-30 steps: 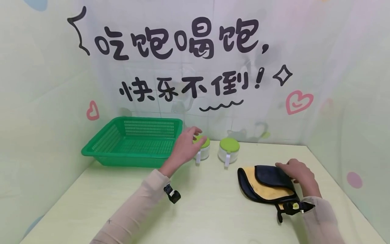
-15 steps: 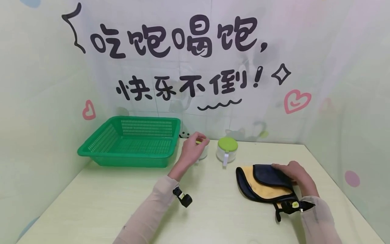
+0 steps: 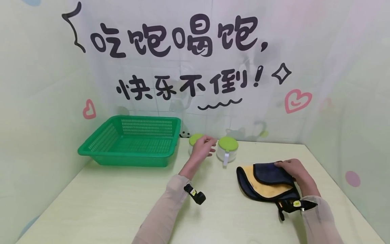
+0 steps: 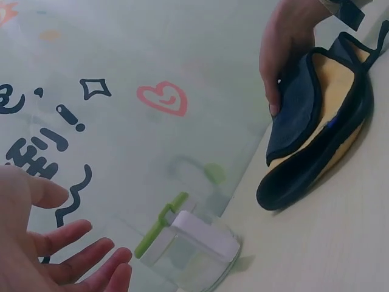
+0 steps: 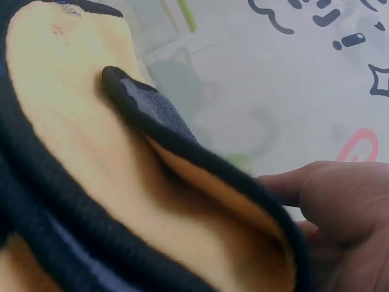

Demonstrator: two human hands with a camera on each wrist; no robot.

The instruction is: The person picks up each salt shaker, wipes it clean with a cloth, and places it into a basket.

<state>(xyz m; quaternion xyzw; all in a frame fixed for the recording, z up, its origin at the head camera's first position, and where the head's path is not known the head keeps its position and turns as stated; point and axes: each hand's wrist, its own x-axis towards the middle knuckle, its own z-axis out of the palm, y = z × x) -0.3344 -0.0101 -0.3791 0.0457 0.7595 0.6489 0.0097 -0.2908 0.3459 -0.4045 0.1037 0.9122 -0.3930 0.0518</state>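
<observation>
My left hand hovers with loosely spread fingers between two lidded jars, holding nothing. It partly covers the left jar, of which the green lid shows. Just right of the fingers stands the right jar, clear with a green lid and a white handle; the left wrist view shows the fingertips near its lid. At the right, my right hand pinches the back edge of a folded cloth, navy on one side and yellow on the other with black edging. Its thumb lies on top; the other fingers are mostly hidden.
A green plastic basket with slotted walls stands at the back left of the pale table. Behind runs a white printed curtain, close to the jars, with more sheeting along both sides.
My left hand has moved right from the left jar toward the right one, its fingers opening outward. The right hand stays at the cloth, which has barely shifted.
</observation>
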